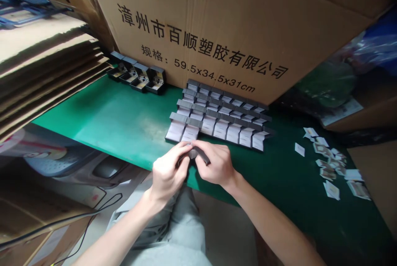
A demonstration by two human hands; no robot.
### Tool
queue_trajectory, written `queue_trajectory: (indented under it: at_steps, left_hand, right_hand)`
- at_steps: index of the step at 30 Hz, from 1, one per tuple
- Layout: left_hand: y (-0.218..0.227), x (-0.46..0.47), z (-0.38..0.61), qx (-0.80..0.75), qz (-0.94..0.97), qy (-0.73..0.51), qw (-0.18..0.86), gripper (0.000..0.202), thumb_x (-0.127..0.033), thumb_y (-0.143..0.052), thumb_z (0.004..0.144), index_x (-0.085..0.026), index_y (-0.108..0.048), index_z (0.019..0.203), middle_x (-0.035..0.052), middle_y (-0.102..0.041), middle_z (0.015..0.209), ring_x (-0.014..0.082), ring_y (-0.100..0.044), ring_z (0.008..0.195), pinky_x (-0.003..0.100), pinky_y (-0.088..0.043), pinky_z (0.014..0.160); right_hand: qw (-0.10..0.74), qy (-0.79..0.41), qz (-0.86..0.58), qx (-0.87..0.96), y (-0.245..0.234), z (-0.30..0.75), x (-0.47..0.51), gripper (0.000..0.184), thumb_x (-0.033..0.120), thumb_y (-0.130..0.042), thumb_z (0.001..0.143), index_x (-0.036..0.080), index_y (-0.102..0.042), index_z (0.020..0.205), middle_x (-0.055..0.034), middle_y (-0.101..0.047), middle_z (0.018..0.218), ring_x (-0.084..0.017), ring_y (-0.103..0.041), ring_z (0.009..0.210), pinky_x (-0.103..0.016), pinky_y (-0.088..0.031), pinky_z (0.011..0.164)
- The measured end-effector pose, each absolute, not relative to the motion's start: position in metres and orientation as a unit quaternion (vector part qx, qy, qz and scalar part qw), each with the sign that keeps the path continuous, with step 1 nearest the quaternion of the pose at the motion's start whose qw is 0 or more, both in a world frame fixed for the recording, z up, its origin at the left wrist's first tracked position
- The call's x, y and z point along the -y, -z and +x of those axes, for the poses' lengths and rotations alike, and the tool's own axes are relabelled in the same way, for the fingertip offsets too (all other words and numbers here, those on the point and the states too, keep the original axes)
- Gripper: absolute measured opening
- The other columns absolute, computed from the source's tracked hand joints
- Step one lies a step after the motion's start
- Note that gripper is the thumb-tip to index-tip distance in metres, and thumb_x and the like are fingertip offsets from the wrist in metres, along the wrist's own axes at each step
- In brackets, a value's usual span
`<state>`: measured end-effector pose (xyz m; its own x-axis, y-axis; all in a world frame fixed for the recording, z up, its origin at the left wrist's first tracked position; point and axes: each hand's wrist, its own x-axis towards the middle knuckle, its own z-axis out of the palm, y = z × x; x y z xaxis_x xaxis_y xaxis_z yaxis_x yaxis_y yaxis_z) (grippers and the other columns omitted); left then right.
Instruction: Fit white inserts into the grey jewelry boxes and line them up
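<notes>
Between my two hands, above the near edge of the green table, is a small dark hinged box (202, 155), partly opened. My left hand (170, 167) grips its left part, thumb and fingers pressed round it. On the other side my right hand (217, 162) pinches the dark lid-like part. Fingers hide much of the box and whatever lies inside. Just beyond my hands stand rows of small dark boxes (226, 131) with raised lids and white inserts showing.
Several opened black boxes (156, 86) with yellowish insides stand at the back left. White packets and cards (330, 160) lie scattered on the green table (130, 121) at right. A large carton (198, 22) walls off the back; stacked cardboard sheets (46, 72) border the left.
</notes>
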<state>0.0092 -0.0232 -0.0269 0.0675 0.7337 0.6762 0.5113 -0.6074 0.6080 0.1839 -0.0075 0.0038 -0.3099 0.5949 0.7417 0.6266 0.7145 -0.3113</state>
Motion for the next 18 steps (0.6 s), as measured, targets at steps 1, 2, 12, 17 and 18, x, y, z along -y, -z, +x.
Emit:
queue_trajectory:
  at_steps: [1, 2, 12, 17, 18]
  left_hand:
    - [0.027, 0.0232, 0.0092, -0.43, 0.723, -0.531, 0.104, 0.026, -0.014, -0.059, 0.101, -0.021, -0.075, 0.121, 0.0081, -0.082, 0.122, 0.023, -0.081, 0.109, 0.033, -0.069, 0.097]
    - [0.0271, 0.0232, 0.0092, -0.429, 0.723, -0.531, 0.103, 0.026, -0.014, -0.059, 0.101, -0.021, -0.075, 0.121, 0.0083, -0.082, 0.122, 0.0231, -0.082, 0.108, 0.033, -0.069, 0.098]
    - [0.0257, 0.0226, 0.0082, -0.417, 0.73, -0.531, 0.105, 0.031, -0.009, -0.058, 0.1, -0.022, -0.073, 0.123, 0.0072, -0.081, 0.126, 0.0222, -0.081, 0.112, 0.033, -0.068, 0.1]
    - [0.0252, 0.0224, 0.0076, -0.411, 0.734, -0.529, 0.108, 0.032, -0.011, -0.061, 0.1, -0.022, -0.073, 0.128, 0.007, -0.081, 0.127, 0.0225, -0.08, 0.114, 0.033, -0.066, 0.103]
    - [0.0251, 0.0225, 0.0075, -0.411, 0.736, -0.527, 0.11, 0.033, -0.011, -0.062, 0.1, -0.022, -0.072, 0.129, 0.0071, -0.08, 0.128, 0.0227, -0.08, 0.115, 0.033, -0.066, 0.104]
  right_hand:
    - [0.451, 0.018, -0.379, 0.808, -0.0037, 0.1837, 0.0074, 0.037, 0.008, -0.056, 0.089, 0.019, -0.073, 0.121, -0.0066, -0.086, 0.101, -0.019, -0.084, 0.084, -0.025, -0.068, 0.077]
    - [0.452, 0.019, -0.38, 0.807, -0.0038, 0.1835, 0.0073, 0.037, 0.008, -0.056, 0.089, 0.019, -0.073, 0.119, -0.0062, -0.086, 0.1, -0.019, -0.083, 0.082, -0.025, -0.068, 0.076]
    - [0.466, 0.018, -0.374, 0.802, -0.0082, 0.1828, 0.0066, 0.036, 0.005, -0.055, 0.086, 0.02, -0.071, 0.114, -0.0054, -0.086, 0.098, -0.019, -0.083, 0.08, -0.024, -0.068, 0.075]
    - [0.462, 0.022, -0.382, 0.8, -0.008, 0.1834, 0.0061, 0.037, 0.005, -0.054, 0.086, 0.021, -0.071, 0.114, -0.0048, -0.086, 0.099, -0.019, -0.084, 0.082, -0.025, -0.069, 0.076]
    - [0.463, 0.022, -0.382, 0.799, -0.0079, 0.1837, 0.0059, 0.037, 0.004, -0.054, 0.086, 0.021, -0.071, 0.114, -0.0048, -0.086, 0.099, -0.019, -0.084, 0.082, -0.025, -0.069, 0.076]
